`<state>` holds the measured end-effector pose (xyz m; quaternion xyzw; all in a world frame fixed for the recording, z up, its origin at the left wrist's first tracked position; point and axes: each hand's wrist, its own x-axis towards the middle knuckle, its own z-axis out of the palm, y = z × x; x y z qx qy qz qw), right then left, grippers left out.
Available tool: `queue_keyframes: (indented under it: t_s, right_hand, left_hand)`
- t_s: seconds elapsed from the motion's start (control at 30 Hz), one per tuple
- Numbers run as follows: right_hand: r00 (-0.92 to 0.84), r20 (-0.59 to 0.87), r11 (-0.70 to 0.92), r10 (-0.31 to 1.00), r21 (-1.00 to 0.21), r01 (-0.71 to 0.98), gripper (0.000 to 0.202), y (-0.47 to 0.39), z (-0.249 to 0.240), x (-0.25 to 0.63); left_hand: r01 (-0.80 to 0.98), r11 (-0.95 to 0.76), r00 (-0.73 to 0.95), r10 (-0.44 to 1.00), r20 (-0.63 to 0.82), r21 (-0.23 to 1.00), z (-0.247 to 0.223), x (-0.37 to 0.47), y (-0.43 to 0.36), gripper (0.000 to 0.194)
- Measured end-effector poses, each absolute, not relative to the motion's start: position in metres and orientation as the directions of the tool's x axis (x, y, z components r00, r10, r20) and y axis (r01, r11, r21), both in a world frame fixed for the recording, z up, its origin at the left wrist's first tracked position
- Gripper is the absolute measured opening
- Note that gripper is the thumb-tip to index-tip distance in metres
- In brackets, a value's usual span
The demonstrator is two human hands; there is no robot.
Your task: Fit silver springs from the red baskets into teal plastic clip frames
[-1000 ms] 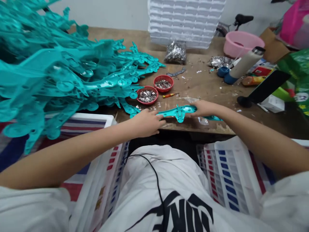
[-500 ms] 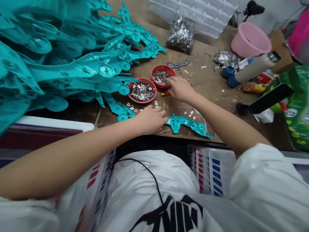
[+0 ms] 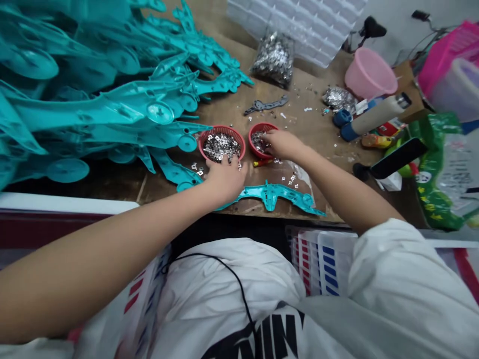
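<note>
My left hand (image 3: 227,179) is at the near rim of the left red basket (image 3: 243,144), its fingers apart over the small metal pieces (image 3: 220,144). Fingertips of my right hand (image 3: 282,144) reach into the right red basket (image 3: 265,125), which also holds small metal parts; whether they grip one is hidden. A teal plastic part (image 3: 269,194) lies along the table's front edge, its left end partly behind my left hand. Between the baskets and that part are a small yellow and red object (image 3: 262,163) and scattered metal clips (image 3: 292,182).
Teal parts (image 3: 112,109) are heaped at the left. Behind the baskets lie a grey part (image 3: 266,103), a bag of metal pieces (image 3: 274,57) and a clear divided tray (image 3: 303,25). A bottle (image 3: 377,117), a pink bucket (image 3: 370,75) and a black phone-like object (image 3: 398,158) stand right.
My left hand has moved up from the teal part to the left basket. The right basket has shifted right and nearer, away from the left one, with my right hand's fingers now inside it.
</note>
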<state>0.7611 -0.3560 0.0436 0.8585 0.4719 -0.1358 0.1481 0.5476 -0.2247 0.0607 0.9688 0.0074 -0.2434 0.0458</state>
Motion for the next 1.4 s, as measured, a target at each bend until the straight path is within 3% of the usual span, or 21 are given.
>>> queue_keyframes:
  t_s: [0.1,0.23,0.37,0.47,0.57,0.63,0.7,0.9,1.0,1.1,1.2,1.3,1.4]
  right_hand:
    - [0.555,-0.420,-0.543,0.718,0.162,0.824,0.044,-0.346,0.039,0.763]
    - [0.582,-0.349,-0.566,0.735,0.157,0.809,0.043,-0.352,0.040,0.763]
    - [0.624,-0.177,-0.618,0.761,0.095,0.780,0.044,-0.372,0.045,0.768]
    - [0.645,-0.087,-0.648,0.759,-0.011,0.761,0.041,-0.387,0.048,0.772]
    - [0.701,-0.050,-0.701,0.712,-0.112,0.704,0.035,-0.400,0.049,0.775]
    - [0.735,-0.041,-0.731,0.677,-0.156,0.664,0.035,-0.409,0.048,0.774]
    - [0.754,-0.047,-0.747,0.655,-0.189,0.637,0.036,-0.417,0.047,0.771]
    - [0.723,-0.049,-0.713,0.689,-0.226,0.664,0.043,-0.425,0.036,0.769]
    - [0.643,-0.067,-0.637,0.763,-0.251,0.729,0.057,-0.406,0.024,0.774]
    - [0.533,-0.106,-0.541,0.839,-0.251,0.803,0.077,-0.380,0.010,0.780]
    - [0.480,-0.183,-0.511,0.858,-0.199,0.836,0.074,-0.365,0.005,0.784]
    - [0.492,-0.243,-0.531,0.836,-0.129,0.838,0.064,-0.370,0.009,0.784]
    - [0.523,-0.265,-0.559,0.810,-0.082,0.825,0.062,-0.387,0.019,0.783]
  left_hand:
    - [-0.045,-0.995,0.886,-0.080,-0.457,0.087,0.062,0.543,-0.226,0.073]
    - [-0.098,-0.992,0.893,-0.123,-0.432,0.080,0.059,0.541,-0.223,0.076]
    - [-0.137,-0.990,0.968,-0.141,-0.206,0.037,0.052,0.536,-0.231,0.070]
    - [-0.276,-0.959,0.957,-0.281,-0.073,0.073,0.042,0.527,-0.249,0.065]
    - [-0.479,-0.864,0.836,-0.502,-0.219,0.153,0.027,0.516,-0.264,0.074]
    - [-0.524,-0.831,0.760,-0.556,-0.336,0.188,0.020,0.511,-0.266,0.089]
    - [-0.513,-0.838,0.749,-0.544,-0.378,0.188,0.017,0.510,-0.264,0.091]
    - [-0.517,-0.846,0.767,-0.526,-0.369,0.130,0.031,0.520,-0.254,0.053]
    - [-0.527,-0.840,0.792,-0.541,-0.282,0.130,0.040,0.527,-0.250,0.031]
    - [-0.407,-0.905,0.896,-0.422,-0.139,0.120,0.047,0.538,-0.238,0.039]
    - [-0.142,-0.987,0.987,-0.147,-0.070,0.076,0.046,0.550,-0.215,0.053]
    - [0.021,-0.999,0.982,0.013,-0.190,0.038,0.035,0.562,-0.193,0.063]
    - [-0.035,-0.997,0.940,-0.057,-0.337,0.070,0.023,0.571,-0.183,0.069]
